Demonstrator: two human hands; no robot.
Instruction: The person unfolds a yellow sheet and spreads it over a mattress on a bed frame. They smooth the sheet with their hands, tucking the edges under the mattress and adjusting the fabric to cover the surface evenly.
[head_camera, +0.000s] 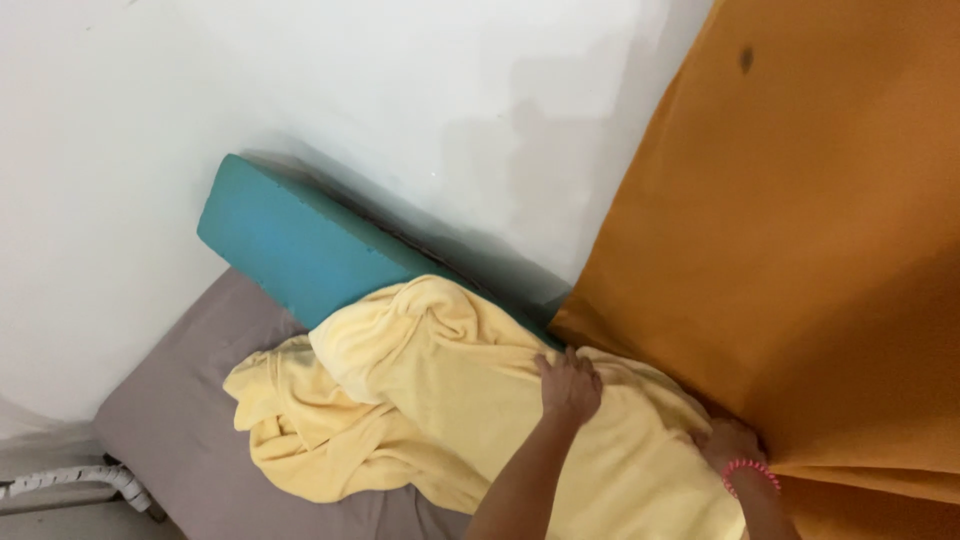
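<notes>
A crumpled pale yellow blanket (420, 400) lies heaped on a grey mattress sheet (185, 420). My left hand (568, 385) presses flat on top of the blanket near its upper edge, fingers together and gripping the fabric lightly. My right hand (728, 442), with a pink bead bracelet at the wrist, rests at the blanket's right edge where it meets the orange curtain (800, 230); its fingers are partly hidden in the folds. A teal foam bolster (290, 250) leans against the wall behind the blanket.
A white wall (330, 90) runs behind the bed. The orange curtain hangs along the whole right side. A white rail or frame piece (80, 480) shows at the bottom left beside the mattress edge.
</notes>
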